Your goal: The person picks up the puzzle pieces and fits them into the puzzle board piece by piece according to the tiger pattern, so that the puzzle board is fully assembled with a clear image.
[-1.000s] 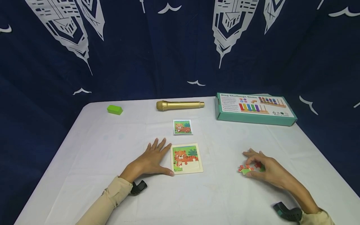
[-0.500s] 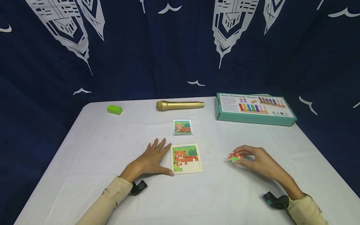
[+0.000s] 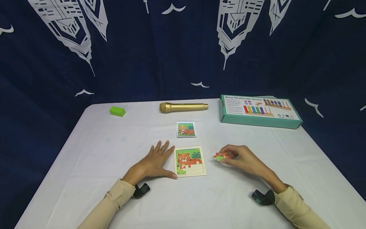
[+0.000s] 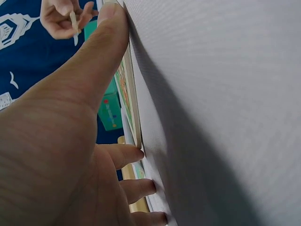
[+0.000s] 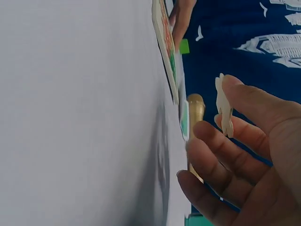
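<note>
A square tiger jigsaw board (image 3: 190,161) with a pale wooden rim lies on the white table, its lower right part bare wood. Fingers spread, my left hand (image 3: 156,162) rests on the cloth with thumb and index finger touching the board's left edge. To the right of the board, my right hand (image 3: 243,158) pinches an orange and green puzzle piece (image 3: 220,156) between thumb and fingers, held above the table. In the right wrist view the puzzle piece (image 5: 224,106) appears edge-on, pale wood. Behind the board sits a small tiger picture card (image 3: 186,129).
A gold microphone (image 3: 184,107) lies at the table's back. The teal ring game box (image 3: 260,111) stands at the back right, and a green block (image 3: 117,111) at the back left. A dark blue printed curtain (image 3: 183,51) hangs behind the table.
My right hand has carried the puzzle piece leftward from the right side of the table, close to the board. The left hand and the board stay in place.
</note>
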`<state>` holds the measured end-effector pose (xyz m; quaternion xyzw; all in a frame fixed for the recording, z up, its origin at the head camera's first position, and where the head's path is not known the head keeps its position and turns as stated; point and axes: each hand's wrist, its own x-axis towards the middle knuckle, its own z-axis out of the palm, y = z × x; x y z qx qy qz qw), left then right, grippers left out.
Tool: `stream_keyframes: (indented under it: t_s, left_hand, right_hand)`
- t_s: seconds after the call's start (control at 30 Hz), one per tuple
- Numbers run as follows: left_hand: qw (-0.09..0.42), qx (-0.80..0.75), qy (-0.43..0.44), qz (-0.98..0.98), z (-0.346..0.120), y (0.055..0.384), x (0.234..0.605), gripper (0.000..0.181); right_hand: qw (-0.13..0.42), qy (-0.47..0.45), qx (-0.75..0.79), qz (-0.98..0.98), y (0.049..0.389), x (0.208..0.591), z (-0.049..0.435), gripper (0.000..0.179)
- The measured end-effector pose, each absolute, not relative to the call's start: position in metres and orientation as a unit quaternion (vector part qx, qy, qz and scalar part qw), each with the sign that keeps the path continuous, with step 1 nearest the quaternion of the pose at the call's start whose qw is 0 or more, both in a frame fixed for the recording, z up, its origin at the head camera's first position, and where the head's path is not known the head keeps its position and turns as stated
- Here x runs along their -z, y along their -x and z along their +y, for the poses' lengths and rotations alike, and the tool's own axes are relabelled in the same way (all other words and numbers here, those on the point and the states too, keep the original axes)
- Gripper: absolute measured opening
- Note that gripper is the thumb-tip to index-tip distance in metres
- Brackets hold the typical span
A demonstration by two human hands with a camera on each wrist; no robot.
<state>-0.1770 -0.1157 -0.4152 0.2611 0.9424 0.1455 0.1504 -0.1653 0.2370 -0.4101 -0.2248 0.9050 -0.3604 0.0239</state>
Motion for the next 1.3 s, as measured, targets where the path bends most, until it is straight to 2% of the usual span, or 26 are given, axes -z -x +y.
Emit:
stream_keyframes:
  t_s: [0.5, 0.77, 0.97, 1.17, 1.3]
  left_hand:
    - [0.156, -0.147, -0.256, 0.943, -0.114, 0.179, 0.417, 0.115]
    - [0.157, -0.148, -0.260, 0.941, -0.114, 0.179, 0.416, 0.115]
    - [0.154, -0.147, -0.257, 0.943, -0.115, 0.179, 0.416, 0.115]
    - [0.153, -0.151, -0.256, 0.942, -0.115, 0.180, 0.417, 0.115]
    - [0.153, -0.149, -0.255, 0.943, -0.115, 0.180, 0.417, 0.115]
  right_hand:
    - [0.050, 0.270, 0.379, 0.884, 0.174, 0.415, 0.192, 0.024]
    - [0.087, 0.265, 0.441, 0.853, 0.175, 0.420, 0.175, 0.017]
    - [0.118, 0.259, 0.467, 0.837, 0.174, 0.424, 0.166, 0.018]
    - [0.146, 0.244, 0.480, 0.830, 0.165, 0.410, 0.157, 0.023]
    - [0.157, 0.238, 0.491, 0.823, 0.158, 0.396, 0.153, 0.018]
